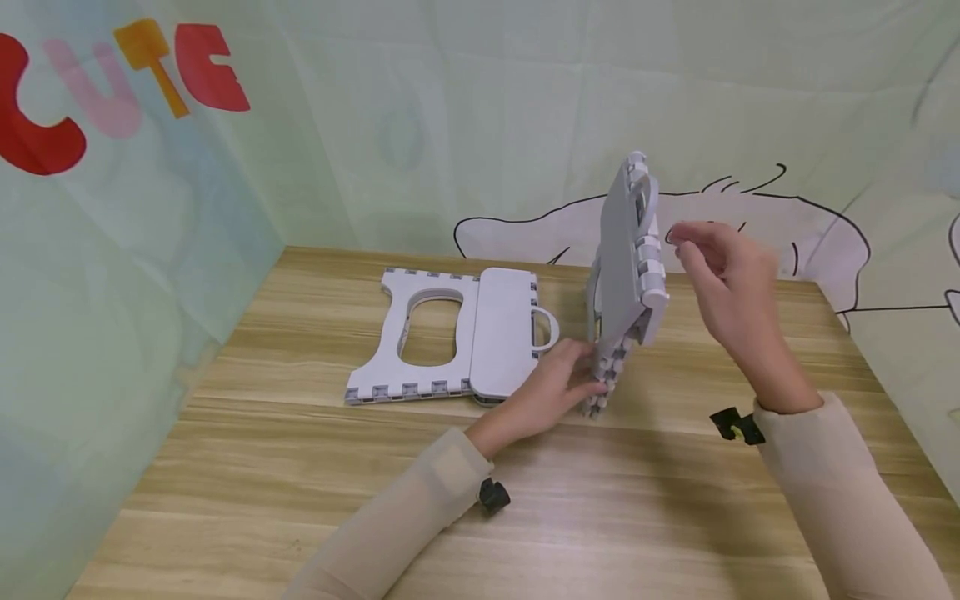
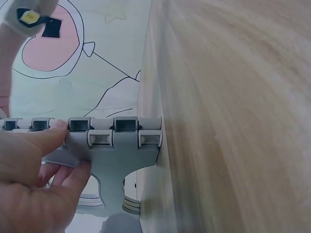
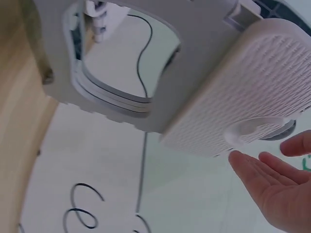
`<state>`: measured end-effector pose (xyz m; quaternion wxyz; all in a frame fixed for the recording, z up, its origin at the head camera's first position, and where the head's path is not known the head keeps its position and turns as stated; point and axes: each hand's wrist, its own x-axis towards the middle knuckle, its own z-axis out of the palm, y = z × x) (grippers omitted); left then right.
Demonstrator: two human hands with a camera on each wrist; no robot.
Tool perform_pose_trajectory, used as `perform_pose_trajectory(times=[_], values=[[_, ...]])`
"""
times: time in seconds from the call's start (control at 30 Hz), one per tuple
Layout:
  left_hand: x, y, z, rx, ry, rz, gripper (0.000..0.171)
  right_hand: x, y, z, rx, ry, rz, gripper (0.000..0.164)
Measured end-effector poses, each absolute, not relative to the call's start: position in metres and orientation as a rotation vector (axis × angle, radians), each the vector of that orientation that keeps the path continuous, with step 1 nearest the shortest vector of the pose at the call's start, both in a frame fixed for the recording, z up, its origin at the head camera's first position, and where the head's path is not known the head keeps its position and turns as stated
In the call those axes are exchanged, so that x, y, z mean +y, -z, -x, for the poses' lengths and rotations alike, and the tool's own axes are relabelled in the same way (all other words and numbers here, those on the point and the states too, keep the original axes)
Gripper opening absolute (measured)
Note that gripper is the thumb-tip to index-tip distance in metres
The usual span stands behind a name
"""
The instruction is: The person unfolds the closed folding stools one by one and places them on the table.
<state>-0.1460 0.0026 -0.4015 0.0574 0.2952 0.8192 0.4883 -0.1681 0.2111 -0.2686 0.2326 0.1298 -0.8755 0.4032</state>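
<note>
A grey-white folding step stool [image 1: 618, 258] is held up on its end, folded nearly flat, at the right of the table. My left hand [image 1: 555, 383] grips its lower part. In the left wrist view the thumb lies on the hinged edge [image 2: 101, 138], with the fingers around by the oval opening. My right hand [image 1: 731, 279] hovers just right of the stool's upper end, fingers loosely bent and holding nothing. The right wrist view has its fingertips right by the carry handle [image 3: 250, 128] on the textured seat [image 3: 272, 73].
A second folding step stool [image 1: 502, 333] lies flat and folded on the wooden table [image 1: 300, 475], left of the upright one, its handle pointing right. Printed cloth [image 1: 517, 108] hangs behind the table and along both sides.
</note>
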Motion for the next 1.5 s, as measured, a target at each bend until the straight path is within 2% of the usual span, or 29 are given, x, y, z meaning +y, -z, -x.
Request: perform_pose_trajectory(times=[0.17, 0.37, 0.47, 0.67, 0.73, 1.0, 1.3, 1.5], values=[[0.002, 0.401, 0.146, 2.501, -1.452, -0.89, 0.053, 0.226, 0.292, 0.167, -2.571, -1.219, -0.389, 0.03], [0.002, 0.401, 0.147, 2.495, -1.466, -0.889, 0.053, 0.236, 0.32, 0.163, -2.771, -1.309, -0.614, 0.032], [0.002, 0.401, 0.147, 2.483, -1.475, -0.888, 0.053, 0.236, 0.332, 0.16, -2.822, -1.421, -0.739, 0.042], [0.002, 0.401, 0.147, 2.501, -1.458, -0.91, 0.051, 0.23, 0.357, 0.155, -2.784, -1.7, -0.94, 0.077], [0.002, 0.401, 0.147, 2.509, -1.448, -0.91, 0.05, 0.228, 0.363, 0.154, -2.764, -1.731, -0.971, 0.082], [0.001, 0.4, 0.147, 2.522, -1.423, -0.919, 0.048, 0.224, 0.376, 0.155, -2.689, -1.738, -0.979, 0.079], [0.001, 0.399, 0.148, 2.531, -1.399, -0.928, 0.048, 0.223, 0.376, 0.156, -2.642, -1.68, -1.072, 0.066], [0.001, 0.399, 0.148, 2.521, -1.395, -0.94, 0.048, 0.226, 0.375, 0.155, -2.653, -1.643, -1.093, 0.066]])
